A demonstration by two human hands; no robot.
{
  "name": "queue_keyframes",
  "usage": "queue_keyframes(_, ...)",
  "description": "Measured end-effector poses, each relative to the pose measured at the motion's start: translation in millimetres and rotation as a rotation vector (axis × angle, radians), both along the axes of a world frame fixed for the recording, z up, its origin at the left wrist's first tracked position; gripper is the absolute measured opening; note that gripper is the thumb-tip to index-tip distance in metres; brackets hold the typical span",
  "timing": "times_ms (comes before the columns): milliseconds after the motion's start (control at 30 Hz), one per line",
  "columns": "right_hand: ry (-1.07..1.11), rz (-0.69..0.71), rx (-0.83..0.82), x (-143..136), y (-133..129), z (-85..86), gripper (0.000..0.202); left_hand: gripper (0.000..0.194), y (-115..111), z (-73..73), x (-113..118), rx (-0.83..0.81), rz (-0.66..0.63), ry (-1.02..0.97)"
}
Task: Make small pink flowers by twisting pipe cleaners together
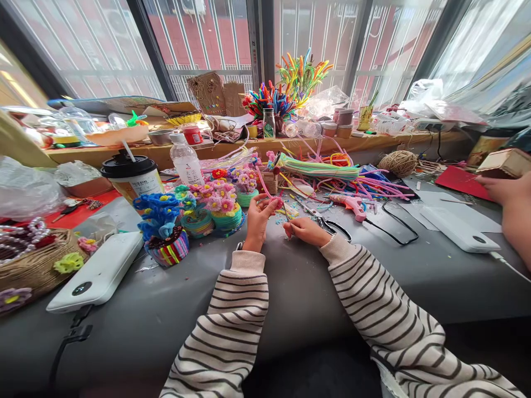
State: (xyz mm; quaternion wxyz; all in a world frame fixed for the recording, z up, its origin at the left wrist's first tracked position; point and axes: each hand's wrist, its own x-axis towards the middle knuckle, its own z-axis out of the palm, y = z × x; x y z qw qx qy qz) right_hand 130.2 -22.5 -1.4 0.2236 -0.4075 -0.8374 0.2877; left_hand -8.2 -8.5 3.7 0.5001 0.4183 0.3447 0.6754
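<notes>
Evidently, above the grey tabletop [290,293], the left hand [257,220] pinches a pink fuzzy strip [263,182] whose long axis points toward eleven o'clock. The right hand [307,231] grips a thin tool [286,213]. The small pink bundle [279,203] lies at the left fingertips, the nearer hand, and at ten o'clock from the right.

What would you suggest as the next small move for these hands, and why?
Probably a slight guiding of the thin tool's tip along the pink fuzzy piece, with the left hand steady: that hand pinches the piece, and the right hand holds the tool with its tip right beside it. Whether they touch is too small to tell.
</notes>
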Motion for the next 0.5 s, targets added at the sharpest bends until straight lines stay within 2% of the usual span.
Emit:
queue_keyframes(167,0.016,-0.015,0.019,0.1,0.2,-0.8,0.068,0.044,0.1,-1.0,-0.4,0.009,0.001,0.012)
queue_keyframes(367,0.066,-0.117,0.025,1.4,2.4,-3.3,0.055,0.045,-0.5,-0.7,-1.0,0.034,0.028,0.009)
queue_keyframes(500,0.070,-0.130,0.059,3.6,3.5,-2.1,0.057,0.047,-0.4,-0.3,-0.6,0.016,0.041,0.015)
